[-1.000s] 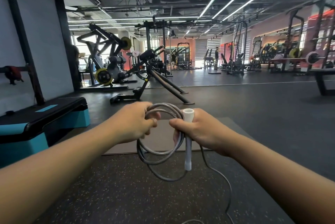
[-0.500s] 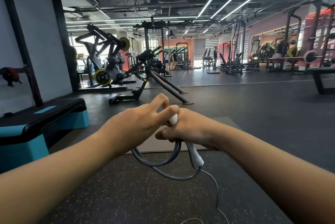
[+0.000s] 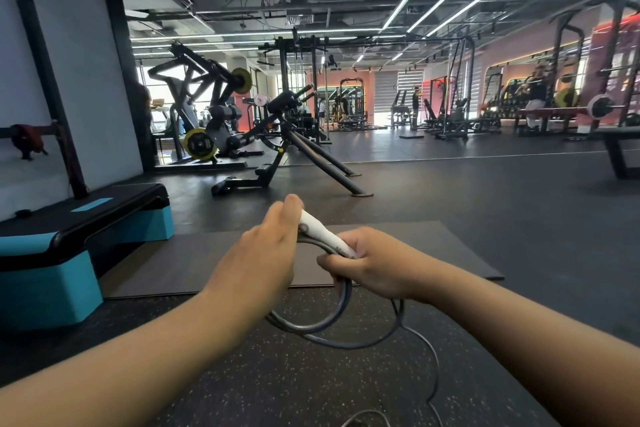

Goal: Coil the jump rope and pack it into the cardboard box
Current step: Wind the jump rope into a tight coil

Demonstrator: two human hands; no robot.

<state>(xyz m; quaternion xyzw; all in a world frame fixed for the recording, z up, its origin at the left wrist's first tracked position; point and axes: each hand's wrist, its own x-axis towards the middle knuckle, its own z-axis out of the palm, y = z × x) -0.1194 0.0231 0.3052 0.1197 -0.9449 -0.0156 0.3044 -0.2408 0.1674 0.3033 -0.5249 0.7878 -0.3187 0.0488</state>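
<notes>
I hold a grey jump rope (image 3: 332, 319) in both hands in front of me. Several loops of it hang below my hands, and a loose tail trails down to the floor at the lower right. Its white handle (image 3: 325, 236) lies slanted between my hands. My left hand (image 3: 263, 253) grips the handle's upper end. My right hand (image 3: 374, 267) is closed around the handle's lower end and the gathered loops. No cardboard box is in view.
A grey mat (image 3: 214, 257) lies on the speckled black floor ahead. A teal and black step platform (image 3: 79, 236) stands at the left. Gym machines (image 3: 284, 146) and racks fill the room behind; people stand far off.
The white handle has swung from hanging downward to slanting up toward the left. My left hand slid onto its upper end. The coil dropped lower under my hands.
</notes>
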